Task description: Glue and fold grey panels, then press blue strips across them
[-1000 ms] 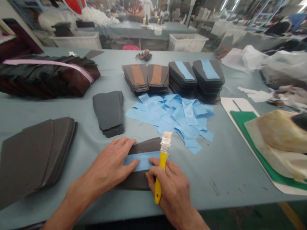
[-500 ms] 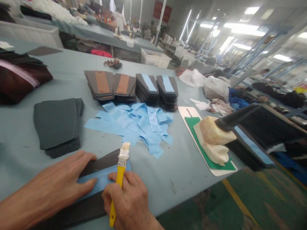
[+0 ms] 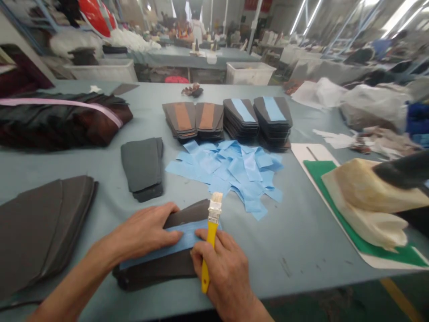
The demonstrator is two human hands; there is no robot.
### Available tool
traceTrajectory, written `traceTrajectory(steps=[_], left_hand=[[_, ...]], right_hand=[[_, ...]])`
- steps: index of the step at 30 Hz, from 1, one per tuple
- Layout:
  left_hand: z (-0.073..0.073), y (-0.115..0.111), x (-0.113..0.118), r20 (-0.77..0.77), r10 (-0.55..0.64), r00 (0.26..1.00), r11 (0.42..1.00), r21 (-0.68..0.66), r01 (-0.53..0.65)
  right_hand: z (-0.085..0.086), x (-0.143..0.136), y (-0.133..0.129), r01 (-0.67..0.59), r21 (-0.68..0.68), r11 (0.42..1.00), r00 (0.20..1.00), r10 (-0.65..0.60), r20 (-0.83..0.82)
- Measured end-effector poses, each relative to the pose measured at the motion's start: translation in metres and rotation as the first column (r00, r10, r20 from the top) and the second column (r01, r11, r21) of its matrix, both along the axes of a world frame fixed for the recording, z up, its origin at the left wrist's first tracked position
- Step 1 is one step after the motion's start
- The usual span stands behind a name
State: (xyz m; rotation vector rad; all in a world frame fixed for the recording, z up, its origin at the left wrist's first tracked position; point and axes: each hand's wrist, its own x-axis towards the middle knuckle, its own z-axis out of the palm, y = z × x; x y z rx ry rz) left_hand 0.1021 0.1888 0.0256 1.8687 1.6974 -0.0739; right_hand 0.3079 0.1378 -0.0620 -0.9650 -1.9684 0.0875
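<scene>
The right hand [image 3: 224, 268] has its fingers closed around a yellow-handled brush [image 3: 211, 243], pale bristles pointing up and away from the person; its index fingertip also touches a light blue strip [image 3: 189, 236]. The left hand [image 3: 145, 230] lies flattened, thumb spread apart from the other fingers, the thumb on that same strip and the fingertips over the far side of the dark piece [image 3: 177, 264] beneath. The strip runs lengthwise along the dark piece, which sits at the near edge of the desk [image 3: 268, 241], between the two hands.

Just beyond, I see a loose heap of blue strips [image 3: 231, 165], and left of it a small grey stack [image 3: 141, 165]. Farther left and nearer is a larger dark stack [image 3: 43, 219]. Behind the heap stand two stacks with brown bands [image 3: 182, 116] and, to their right, two stacks with blue bands [image 3: 273, 109]. On the right, a cream-coloured block [image 3: 362, 183] rests over a green sheet [image 3: 317, 167] on a white board [image 3: 298, 150]. At far left lies a dark bundle [image 3: 60, 125] under a pink band [image 3: 73, 104].
</scene>
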Motion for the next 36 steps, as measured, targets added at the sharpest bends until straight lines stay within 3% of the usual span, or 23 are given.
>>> traceTrajectory(steps=[10,14,17,21,26,30,36], left_hand=[[0.010,-0.010,0.000,0.085,-0.024,0.996,0.999,-0.039,0.028],[0.017,-0.027,-0.002,0.148,-0.046,0.988,0.998,0.046,0.040],[0.022,-0.042,0.000,0.189,-0.108,0.976,0.979,0.191,0.071],[0.025,-0.059,0.008,0.007,-0.157,0.988,0.903,0.405,0.141],[0.023,-0.071,0.012,-0.208,-0.185,0.960,0.834,0.484,0.265],[0.019,-0.075,0.014,-0.245,-0.177,0.953,0.813,0.509,0.282],[0.012,-0.083,0.023,-0.203,-0.091,0.975,0.812,0.552,0.191]], right_hand=[[0.004,0.007,-0.007,-0.023,0.052,0.998,0.999,0.021,0.025],[0.009,0.013,-0.015,-0.028,0.096,0.995,0.998,0.033,-0.051],[0.014,0.024,-0.020,-0.013,0.103,0.995,0.994,0.024,-0.109],[0.018,0.040,-0.023,0.104,0.020,0.994,0.961,-0.096,-0.258],[0.013,0.045,-0.022,0.179,-0.117,0.977,0.930,-0.207,-0.303],[0.003,0.037,-0.021,0.114,-0.179,0.977,0.940,-0.164,-0.299],[-0.003,0.029,-0.020,0.110,-0.212,0.971,0.932,-0.174,-0.316]])
